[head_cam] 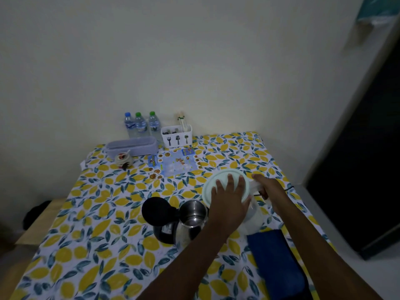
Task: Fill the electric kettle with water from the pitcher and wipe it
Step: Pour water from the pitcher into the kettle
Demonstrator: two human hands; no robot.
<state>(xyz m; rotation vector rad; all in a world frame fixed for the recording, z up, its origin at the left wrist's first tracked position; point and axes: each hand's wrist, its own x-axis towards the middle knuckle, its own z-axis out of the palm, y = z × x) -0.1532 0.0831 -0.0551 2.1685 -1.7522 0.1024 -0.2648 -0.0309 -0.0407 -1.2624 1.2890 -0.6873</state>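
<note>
While the left hand [229,204] lies flat, fingers spread, on the pale round lid [213,187] of the clear pitcher [254,215], the right hand [269,187] is wrapped around the pitcher's handle on its far right side. That pitcher stands near the right edge of the worktop [91,230], which is covered in a lemon-print cloth. Just to its left stands the electric kettle [186,221], steel-bodied, its black lid [158,211] swung open toward the left so the bare inside shows. A folded blue cloth [275,260] lies just beside the pitcher, toward the near right corner. Along the far edge, against the wall, stand three water bottles [140,124], a white cutlery holder [176,136] and a long grey tray [132,146]. A printed leaflet [175,162] lies flat before them.
</note>
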